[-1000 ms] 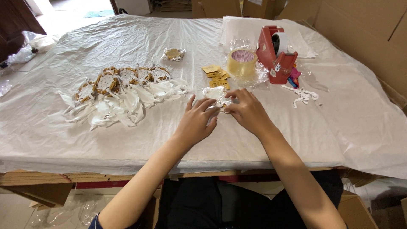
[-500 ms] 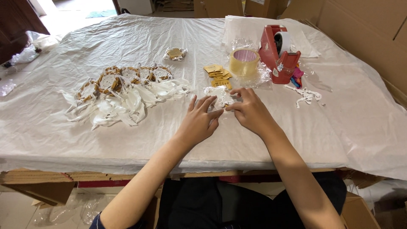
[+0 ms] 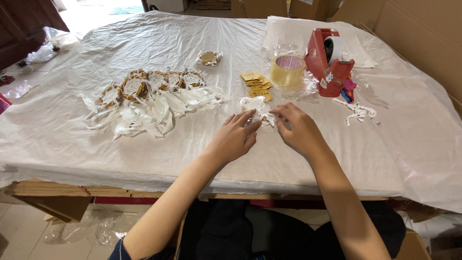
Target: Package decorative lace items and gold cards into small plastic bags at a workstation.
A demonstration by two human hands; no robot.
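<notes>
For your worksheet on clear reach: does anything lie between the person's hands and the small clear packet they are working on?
Nothing visible does. Both the left hand and the right hand already have their fingers on the packet. The tags and tape roll lie beyond it, farther from the person.

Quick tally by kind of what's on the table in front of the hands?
Feathered dreamcatchers laid out in a row: 5
Small wrapped pieces: 2, one under the hands, one apart
Tape rolls: 1
Red tape dispensers: 1
Total: 9
</notes>
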